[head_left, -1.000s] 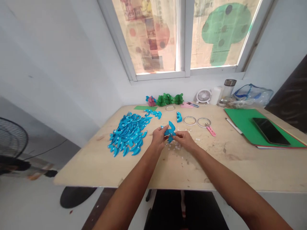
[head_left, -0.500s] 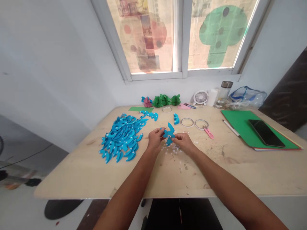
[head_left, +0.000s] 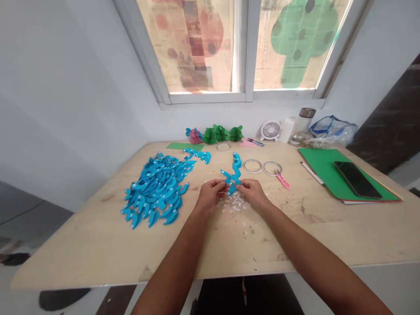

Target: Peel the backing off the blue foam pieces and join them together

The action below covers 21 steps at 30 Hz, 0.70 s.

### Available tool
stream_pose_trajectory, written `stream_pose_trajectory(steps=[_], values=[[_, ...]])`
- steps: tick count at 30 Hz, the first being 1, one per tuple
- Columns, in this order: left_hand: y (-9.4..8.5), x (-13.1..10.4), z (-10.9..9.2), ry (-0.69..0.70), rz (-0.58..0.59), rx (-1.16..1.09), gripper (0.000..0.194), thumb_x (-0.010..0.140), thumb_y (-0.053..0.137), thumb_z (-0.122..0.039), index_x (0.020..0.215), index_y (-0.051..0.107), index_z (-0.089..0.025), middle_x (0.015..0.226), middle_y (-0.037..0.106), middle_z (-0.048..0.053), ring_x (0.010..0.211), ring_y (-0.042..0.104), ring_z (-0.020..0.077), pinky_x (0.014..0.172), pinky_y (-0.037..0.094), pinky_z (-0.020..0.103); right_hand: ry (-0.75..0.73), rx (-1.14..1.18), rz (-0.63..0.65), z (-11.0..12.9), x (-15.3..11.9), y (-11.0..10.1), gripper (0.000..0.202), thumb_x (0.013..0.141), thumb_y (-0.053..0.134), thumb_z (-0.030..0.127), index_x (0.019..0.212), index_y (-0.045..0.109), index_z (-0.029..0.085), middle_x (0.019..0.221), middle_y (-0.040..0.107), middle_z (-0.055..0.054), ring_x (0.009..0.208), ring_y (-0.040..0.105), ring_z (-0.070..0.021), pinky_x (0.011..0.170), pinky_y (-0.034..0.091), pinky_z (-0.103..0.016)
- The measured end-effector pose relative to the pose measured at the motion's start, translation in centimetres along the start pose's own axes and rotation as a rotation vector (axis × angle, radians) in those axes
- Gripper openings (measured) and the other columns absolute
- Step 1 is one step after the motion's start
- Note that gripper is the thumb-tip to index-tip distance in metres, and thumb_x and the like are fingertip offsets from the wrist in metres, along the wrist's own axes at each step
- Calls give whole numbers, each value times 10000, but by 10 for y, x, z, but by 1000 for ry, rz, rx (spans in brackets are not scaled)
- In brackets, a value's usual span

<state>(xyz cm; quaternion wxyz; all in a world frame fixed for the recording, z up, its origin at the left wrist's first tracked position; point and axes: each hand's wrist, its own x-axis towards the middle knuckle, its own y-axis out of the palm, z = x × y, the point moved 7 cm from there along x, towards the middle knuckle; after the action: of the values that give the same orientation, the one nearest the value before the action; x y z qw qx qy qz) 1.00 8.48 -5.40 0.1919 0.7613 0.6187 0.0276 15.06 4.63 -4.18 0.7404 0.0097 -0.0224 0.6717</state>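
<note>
Between my two hands are curved blue paper pieces [head_left: 236, 173] with small white squares on them. My left hand [head_left: 210, 194] pinches the lower left of these pieces with thumb and fingertips. On the other side, my right hand [head_left: 253, 192] grips the lower right edge the same way. The fingertips of both hands are close together over the table, and the blue paper partly hides behind them. Small white paper bits [head_left: 238, 203] lie scattered just below. Another small blue stack [head_left: 236, 159] rests right behind the held pieces.
A large pile of blue paper pieces [head_left: 157, 188] covers the table's left side. Metal rings [head_left: 252, 166] and pink-handled snips [head_left: 282, 180] lie to the right. Further right is a phone [head_left: 357, 179] on a green folder [head_left: 315, 164]. Green paper ornaments [head_left: 223, 133] and a small fan [head_left: 271, 131] stand behind.
The held blue pieces have shifted, one spreading to the left and one upright near the small stack. Both hands stay close together. The camera view has moved slightly.
</note>
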Motion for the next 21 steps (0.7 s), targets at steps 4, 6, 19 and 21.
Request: stream_pose_trajectory(steps=[4,6,19,21], values=[[-9,1,-11,-2,20,-9,299,561,746,-310,767,651,-116,733,672,81,642,598,151,556,437,243,20,50,-4,2,0,-1,290,656,624,432,665,580,146,516,486,40,444,370,-73,446,256,-211],[-11,-1,-17,-17,91,-1,296,588,739,-328,771,650,-114,749,674,88,658,603,156,585,444,253,41,73,-19,2,0,-3,281,657,625,423,676,584,146,526,511,32,452,393,-78,447,269,-209],[11,-20,-35,63,126,135,256,519,762,-346,605,647,-134,549,613,34,498,507,109,470,373,219,8,-59,97,14,-9,13,287,673,606,414,593,522,151,476,437,55,428,322,-57,426,210,-202],[11,-21,-37,92,104,147,239,529,754,-340,601,650,-138,538,607,29,489,497,103,470,368,217,4,-73,100,15,-9,14,314,665,614,434,577,504,153,473,417,58,433,309,-57,426,206,-202]])
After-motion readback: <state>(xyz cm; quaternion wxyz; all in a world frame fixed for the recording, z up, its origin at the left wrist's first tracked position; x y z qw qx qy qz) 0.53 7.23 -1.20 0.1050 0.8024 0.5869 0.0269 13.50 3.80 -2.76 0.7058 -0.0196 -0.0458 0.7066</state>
